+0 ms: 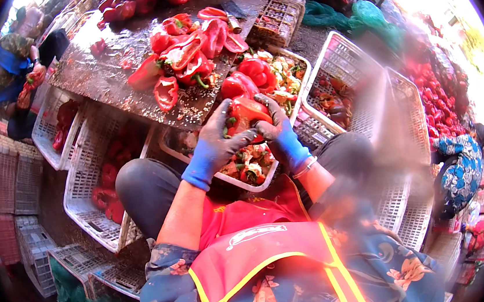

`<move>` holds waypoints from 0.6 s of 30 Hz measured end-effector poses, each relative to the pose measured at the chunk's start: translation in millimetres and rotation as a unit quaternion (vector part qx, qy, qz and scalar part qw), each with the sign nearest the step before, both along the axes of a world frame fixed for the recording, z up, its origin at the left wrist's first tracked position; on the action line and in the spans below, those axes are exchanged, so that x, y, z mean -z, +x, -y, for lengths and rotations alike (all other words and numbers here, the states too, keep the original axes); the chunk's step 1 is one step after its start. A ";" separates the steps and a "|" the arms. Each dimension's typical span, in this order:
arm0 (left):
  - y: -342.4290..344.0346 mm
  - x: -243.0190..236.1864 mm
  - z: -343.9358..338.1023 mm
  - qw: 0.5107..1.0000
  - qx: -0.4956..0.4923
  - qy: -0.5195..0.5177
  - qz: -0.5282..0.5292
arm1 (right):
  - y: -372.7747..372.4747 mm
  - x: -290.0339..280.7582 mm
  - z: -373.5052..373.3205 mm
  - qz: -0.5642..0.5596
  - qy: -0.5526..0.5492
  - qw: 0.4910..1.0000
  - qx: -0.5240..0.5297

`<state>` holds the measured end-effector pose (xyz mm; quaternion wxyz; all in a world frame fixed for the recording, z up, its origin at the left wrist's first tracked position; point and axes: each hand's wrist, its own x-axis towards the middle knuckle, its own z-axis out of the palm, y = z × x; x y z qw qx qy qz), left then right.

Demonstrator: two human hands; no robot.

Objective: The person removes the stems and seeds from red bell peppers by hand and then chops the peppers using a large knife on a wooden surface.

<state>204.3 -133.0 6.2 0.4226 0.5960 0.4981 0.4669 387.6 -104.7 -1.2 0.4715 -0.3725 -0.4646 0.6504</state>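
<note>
Both my hands wear dark, grimy gloves with blue cuffs. Between them is a red bell pepper, held over a white crate of pepper cores and scraps between my knees. The fingers of my left hand curl round the pepper's left side. On its other side my right hand grips it, the thumbs close together below. Whole red peppers lie just beyond. Cut pepper pieces are heaped on the seed-strewn wooden table. Behind them lies what looks like a knife.
White crates with red peppers stand at my left, one near my knee. Another crate with pepper scraps is at my right. More whole peppers sit on the table's far end. People work at far left and far right.
</note>
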 end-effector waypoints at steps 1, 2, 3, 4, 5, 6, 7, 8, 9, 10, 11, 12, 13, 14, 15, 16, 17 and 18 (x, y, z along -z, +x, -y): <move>-1.4 5.3 0.3 0.996 -0.012 0.013 -0.091 | -3.2 -6.6 6.3 0.001 0.008 1.000 -0.010; -3.3 14.4 0.0 0.990 -0.034 0.041 -0.134 | -3.2 -5.8 8.9 0.000 0.029 0.999 -0.040; -6.9 22.5 1.2 0.993 -0.029 0.041 -0.109 | 1.3 0.4 5.8 0.084 0.087 0.991 -0.054; -6.5 36.5 -0.1 0.996 -0.031 0.036 -0.079 | 6.3 5.3 3.4 0.169 0.146 0.973 -0.061; -10.7 42.3 1.3 0.997 -0.042 0.031 -0.059 | 2.9 -2.0 5.6 0.188 0.167 0.964 -0.082; -9.1 47.6 2.7 0.999 -0.033 0.035 -0.023 | 5.3 -7.9 7.3 0.183 0.161 0.965 -0.101; -6.6 42.6 2.8 0.997 -0.037 0.051 -0.038 | 10.4 -3.6 8.2 0.180 0.162 0.965 -0.098; -4.4 40.5 1.7 0.994 -0.044 0.078 -0.060 | 13.0 -13.9 11.0 0.194 0.170 0.960 -0.106; -4.5 34.6 1.1 0.995 -0.018 0.065 -0.073 | 12.2 -4.5 13.3 0.122 0.144 0.978 -0.090; -3.4 36.8 1.7 0.996 -0.022 0.053 -0.062 | 9.0 -4.0 16.9 0.119 0.135 0.980 -0.089; -0.6 38.6 3.2 0.995 -0.048 0.057 -0.072 | 5.6 -10.1 21.5 0.122 0.124 0.981 -0.087; 2.9 40.2 4.9 0.994 -0.076 0.052 -0.065 | 1.0 -17.0 25.4 0.181 0.150 0.968 -0.086; 7.2 41.4 5.8 0.992 -0.101 0.050 -0.056 | -1.7 -20.5 28.2 0.241 0.177 0.951 -0.080; 11.7 40.3 6.2 0.988 -0.134 0.047 -0.067 | -1.1 -9.4 28.3 0.264 0.217 0.937 -0.071; 16.0 40.0 6.0 0.982 -0.165 0.044 -0.077 | -5.1 1.0 31.8 0.269 0.245 0.930 -0.055; 18.5 43.8 1.5 0.976 -0.208 0.024 -0.058 | -9.1 -2.7 37.1 0.311 0.301 0.900 -0.059; 17.1 48.3 0.0 0.973 -0.226 -0.007 -0.051 | -13.4 -6.7 41.4 0.350 0.355 0.865 -0.061; 16.8 52.9 -0.6 0.972 -0.220 -0.032 -0.077 | -16.2 2.7 40.2 0.335 0.351 0.873 -0.044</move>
